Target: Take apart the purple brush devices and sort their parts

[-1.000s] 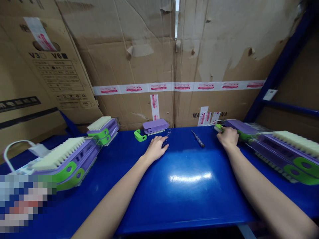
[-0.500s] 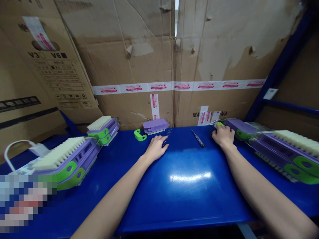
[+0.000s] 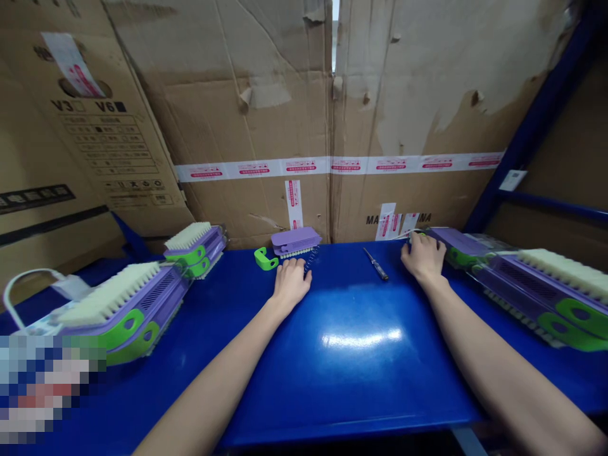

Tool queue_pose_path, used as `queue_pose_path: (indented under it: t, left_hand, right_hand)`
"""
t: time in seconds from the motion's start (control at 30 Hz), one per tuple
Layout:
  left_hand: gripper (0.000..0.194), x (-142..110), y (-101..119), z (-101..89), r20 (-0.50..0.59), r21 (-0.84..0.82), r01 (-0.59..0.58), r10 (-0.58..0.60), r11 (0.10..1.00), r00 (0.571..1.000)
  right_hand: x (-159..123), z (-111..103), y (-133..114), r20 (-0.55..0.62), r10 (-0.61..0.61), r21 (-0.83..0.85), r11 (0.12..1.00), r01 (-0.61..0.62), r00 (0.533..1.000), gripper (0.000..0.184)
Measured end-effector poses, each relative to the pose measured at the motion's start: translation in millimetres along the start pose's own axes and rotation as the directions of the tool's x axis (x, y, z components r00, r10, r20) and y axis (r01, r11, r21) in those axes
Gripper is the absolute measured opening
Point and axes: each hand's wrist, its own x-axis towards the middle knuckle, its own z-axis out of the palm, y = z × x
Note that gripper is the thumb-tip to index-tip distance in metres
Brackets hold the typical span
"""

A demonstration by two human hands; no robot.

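My left hand (image 3: pixel 292 283) rests low over the blue table, with a thin dark coil spring (image 3: pixel 312 258) between its thumb and fingers. Just behind it lies a purple brush head (image 3: pixel 297 240) with pale bristles underneath, and to its left sits a loose bright green clip (image 3: pixel 265 259). My right hand (image 3: pixel 424 258) is at the table's back right, fingers curled down over a small green piece that they mostly hide. Beside that hand is a purple and green brush unit (image 3: pixel 451 244). A screwdriver (image 3: pixel 376 264) with a clear handle lies between my hands.
More purple and green brush units stand at left (image 3: pixel 126 304) and right (image 3: pixel 551 291). A white cable (image 3: pixel 28 273) loops at the far left. Cardboard sheets (image 3: pixel 247 126) wall off the back, and a blue metal post (image 3: pixel 532 126) rises at right.
My left hand has shifted slightly left, and the spring has moved along with it. My right hand stays in nearly the same place, now covering more of the small green piece.
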Motion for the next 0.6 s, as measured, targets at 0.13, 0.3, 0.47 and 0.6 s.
queue_pose_path:
  t: [0.13, 0.3, 0.47, 0.6]
  left_hand:
    - [0.026, 1, -2, 1.4, -0.061, -0.037, -0.061, 0.059, 0.997, 0.996]
    - [0.023, 2, -2, 3.0, -0.314, -0.118, -0.211, 0.165, 0.97, 0.935]
    - [0.024, 2, -6, 1.9, -0.403, -0.086, -0.269, 0.214, 0.959, 0.89]
    - [0.023, 2, -9, 1.5, -0.41, -0.064, -0.333, 0.28, 0.941, 0.868]
  right_hand:
    - [-3, -20, -34, -0.105, -0.344, 0.054, 0.935, 0.351, 0.933, 0.042]
    - [-21, -37, -88, -0.145, -0.716, 0.156, 0.665, 0.731, 0.682, 0.046]
    - [-29, -42, -103, -0.313, -0.719, 0.132, 0.615, 0.778, 0.621, 0.041]
    - [-26, -40, -95, -0.37, -0.775, 0.072, 0.526, 0.847, 0.513, 0.036]
